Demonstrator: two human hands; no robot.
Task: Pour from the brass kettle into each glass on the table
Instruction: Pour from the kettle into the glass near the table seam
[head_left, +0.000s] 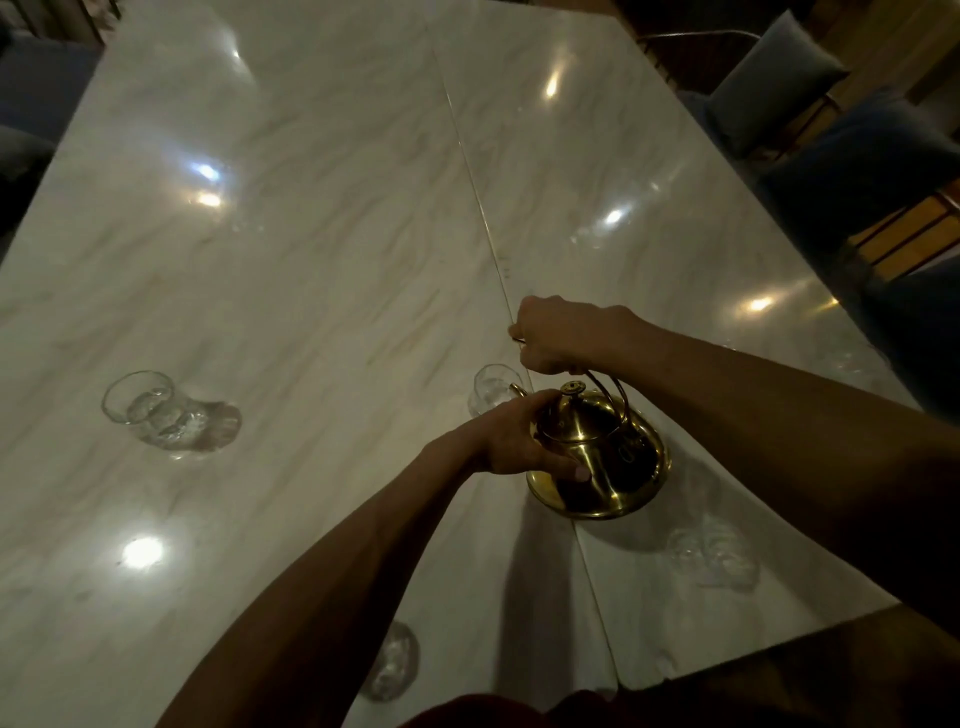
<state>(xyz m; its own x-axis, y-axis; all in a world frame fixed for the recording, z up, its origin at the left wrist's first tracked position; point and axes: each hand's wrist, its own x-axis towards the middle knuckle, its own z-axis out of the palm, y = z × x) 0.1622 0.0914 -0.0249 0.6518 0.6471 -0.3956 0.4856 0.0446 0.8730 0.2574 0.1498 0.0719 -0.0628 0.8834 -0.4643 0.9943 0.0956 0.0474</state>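
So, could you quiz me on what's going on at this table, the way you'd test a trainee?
1. True or false: the brass kettle stands untouched on the table.
2. Which hand grips the kettle's handle? A) left B) right C) neither
3. Fill in: the spout tips toward a clear ___.
Key: 1 false, both hands hold it, tilted; 2 B, the right hand grips the handle while the left hand holds the body; 3 glass.
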